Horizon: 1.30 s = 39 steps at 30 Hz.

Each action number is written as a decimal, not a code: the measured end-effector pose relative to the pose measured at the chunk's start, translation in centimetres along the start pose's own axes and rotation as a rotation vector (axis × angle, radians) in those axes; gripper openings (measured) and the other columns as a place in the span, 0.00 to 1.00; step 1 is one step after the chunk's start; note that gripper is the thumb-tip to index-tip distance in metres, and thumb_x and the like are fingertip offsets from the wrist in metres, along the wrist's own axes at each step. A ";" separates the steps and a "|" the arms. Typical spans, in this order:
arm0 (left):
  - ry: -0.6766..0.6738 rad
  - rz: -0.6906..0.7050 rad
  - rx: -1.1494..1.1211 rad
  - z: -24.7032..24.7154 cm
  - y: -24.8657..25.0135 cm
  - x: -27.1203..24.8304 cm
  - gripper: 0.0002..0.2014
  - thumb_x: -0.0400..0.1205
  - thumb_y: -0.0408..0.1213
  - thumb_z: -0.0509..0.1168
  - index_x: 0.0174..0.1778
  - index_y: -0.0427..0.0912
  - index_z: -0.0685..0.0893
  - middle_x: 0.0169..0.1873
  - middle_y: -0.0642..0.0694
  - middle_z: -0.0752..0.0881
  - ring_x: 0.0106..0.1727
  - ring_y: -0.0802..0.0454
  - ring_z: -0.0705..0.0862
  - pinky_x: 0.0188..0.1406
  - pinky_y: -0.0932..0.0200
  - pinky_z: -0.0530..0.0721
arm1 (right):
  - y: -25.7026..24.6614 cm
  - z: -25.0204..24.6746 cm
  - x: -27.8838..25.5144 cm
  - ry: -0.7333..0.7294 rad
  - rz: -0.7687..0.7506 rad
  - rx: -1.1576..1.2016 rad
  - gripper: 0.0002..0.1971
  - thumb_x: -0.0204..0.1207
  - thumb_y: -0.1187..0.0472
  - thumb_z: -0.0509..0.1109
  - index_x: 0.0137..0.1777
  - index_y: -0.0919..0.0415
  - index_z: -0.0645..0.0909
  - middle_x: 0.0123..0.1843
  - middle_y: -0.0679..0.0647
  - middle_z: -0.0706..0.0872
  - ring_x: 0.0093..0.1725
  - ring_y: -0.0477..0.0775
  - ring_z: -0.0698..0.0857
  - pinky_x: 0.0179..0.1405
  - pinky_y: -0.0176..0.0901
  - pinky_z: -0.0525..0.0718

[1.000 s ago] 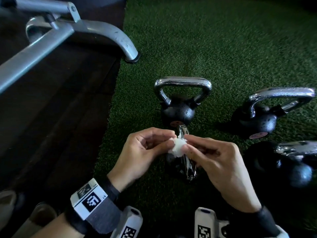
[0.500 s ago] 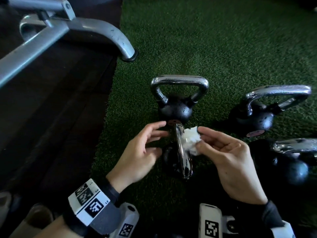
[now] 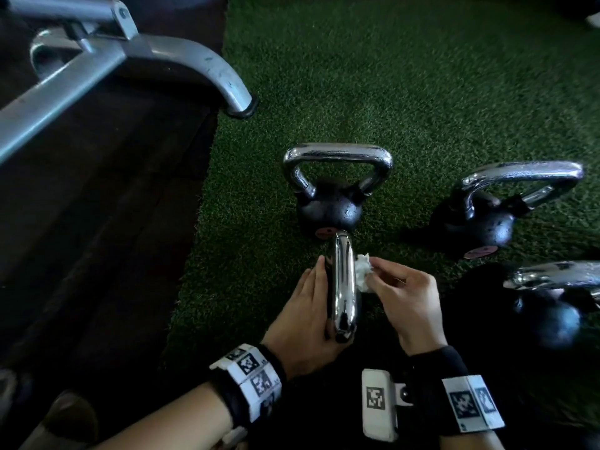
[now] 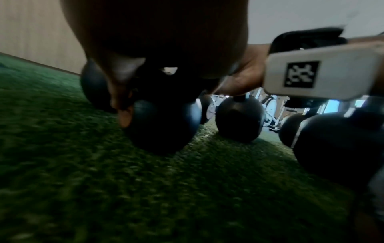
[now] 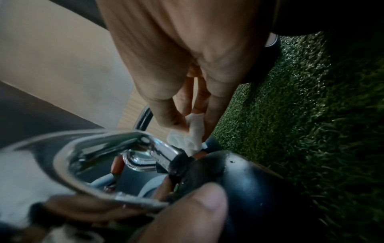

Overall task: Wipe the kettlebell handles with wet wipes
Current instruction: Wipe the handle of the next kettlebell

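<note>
The near kettlebell stands on green turf, its chrome handle point(image 3: 341, 287) seen edge-on in the head view. My left hand point(image 3: 308, 306) holds it from the left, fingers along the far side of the handle and thumb over the black ball point(image 5: 239, 180). My right hand point(image 3: 406, 297) pinches a crumpled white wet wipe point(image 3: 363, 274) between thumb and fingertips and presses it against the right side of the handle. In the right wrist view the wipe point(image 5: 187, 134) touches the handle point(image 5: 99, 139) where it joins the ball. The left wrist view shows the ball point(image 4: 162, 125) under my dark palm.
A second kettlebell point(image 3: 328, 209) stands just behind the near one, a third point(image 3: 483, 219) to the right, another point(image 3: 552, 313) at the right edge. A grey metal bench leg point(image 3: 207, 73) ends on the turf edge at upper left, beside dark flooring point(image 3: 97, 222).
Both hands held the wipe above the handle. My left hand let go and took hold of the kettlebell from the left; my right hand carried the wipe to the handle's right side.
</note>
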<state>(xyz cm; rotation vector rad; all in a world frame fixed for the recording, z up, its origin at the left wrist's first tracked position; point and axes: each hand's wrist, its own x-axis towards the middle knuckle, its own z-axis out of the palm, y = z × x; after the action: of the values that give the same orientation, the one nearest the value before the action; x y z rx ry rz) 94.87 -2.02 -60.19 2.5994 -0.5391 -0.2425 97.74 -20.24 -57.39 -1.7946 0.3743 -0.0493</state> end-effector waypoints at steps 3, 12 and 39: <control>-0.007 0.127 -0.114 -1.5 -1.7 0.2 0.49 0.80 0.56 0.67 0.89 0.32 0.54 0.87 0.35 0.60 0.88 0.41 0.61 0.88 0.48 0.61 | 0.4 0.9 0.3 -0.042 -0.053 -0.087 0.15 0.68 0.63 0.87 0.55 0.52 0.95 0.48 0.45 0.95 0.49 0.43 0.94 0.61 0.53 0.92; -0.025 0.166 -0.152 -2.4 -2.1 0.0 0.50 0.78 0.51 0.74 0.88 0.29 0.56 0.85 0.34 0.63 0.86 0.42 0.65 0.86 0.49 0.66 | 0.0 1.5 1.0 -0.063 -0.136 -0.122 0.12 0.72 0.58 0.85 0.55 0.53 0.95 0.47 0.43 0.96 0.49 0.38 0.93 0.57 0.37 0.89; 0.045 0.089 -0.419 -4.3 -0.7 -0.5 0.49 0.74 0.33 0.76 0.86 0.66 0.57 0.81 0.54 0.72 0.75 0.63 0.76 0.76 0.73 0.70 | -4.1 0.7 -2.5 -0.273 -0.485 0.060 0.11 0.68 0.61 0.84 0.49 0.47 0.94 0.45 0.43 0.92 0.46 0.43 0.92 0.45 0.28 0.84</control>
<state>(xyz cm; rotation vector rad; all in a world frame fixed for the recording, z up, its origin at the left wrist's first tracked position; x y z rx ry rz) 95.79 0.50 -56.76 2.1649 -0.5232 -0.2378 96.41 -18.05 -53.22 -1.7679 -0.2591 -0.1517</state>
